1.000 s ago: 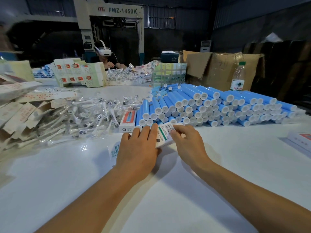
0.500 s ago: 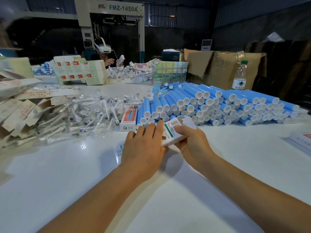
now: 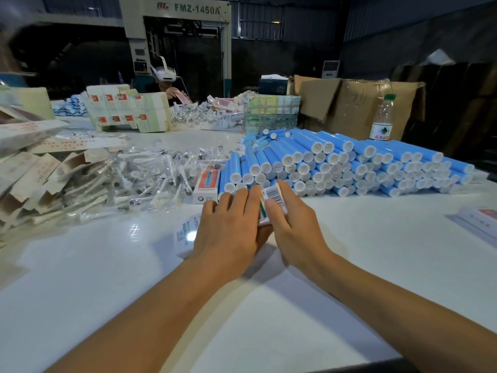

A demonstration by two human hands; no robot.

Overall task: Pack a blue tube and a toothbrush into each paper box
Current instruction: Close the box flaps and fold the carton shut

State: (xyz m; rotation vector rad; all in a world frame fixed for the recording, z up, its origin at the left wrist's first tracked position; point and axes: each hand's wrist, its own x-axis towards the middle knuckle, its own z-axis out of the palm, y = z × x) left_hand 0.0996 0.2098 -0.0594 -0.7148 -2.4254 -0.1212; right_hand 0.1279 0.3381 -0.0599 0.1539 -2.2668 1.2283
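Observation:
My left hand (image 3: 228, 230) lies over a white paper box (image 3: 273, 197) with a barcode and holds it just above the table. The box's left end (image 3: 184, 234) sticks out beside that hand. My right hand (image 3: 293, 230) grips the box's right end, thumb on the barcode face. What is inside the box is hidden. A big stack of blue tubes (image 3: 349, 162) with white caps lies right behind my fingers. Wrapped white toothbrushes (image 3: 139, 181) are heaped to the left of the tubes.
A closed red-and-white box (image 3: 205, 185) lies between toothbrushes and tubes. Flat unfolded boxes (image 3: 27, 173) pile up at the left. Another box (image 3: 478, 216) lies at the right edge. A water bottle (image 3: 382, 119) and cardboard cartons (image 3: 349, 103) stand behind. A person (image 3: 166, 82) works opposite.
My right hand has slid left along the box's end and closed round it. The box's right end has tipped up, and both hands have come closer together.

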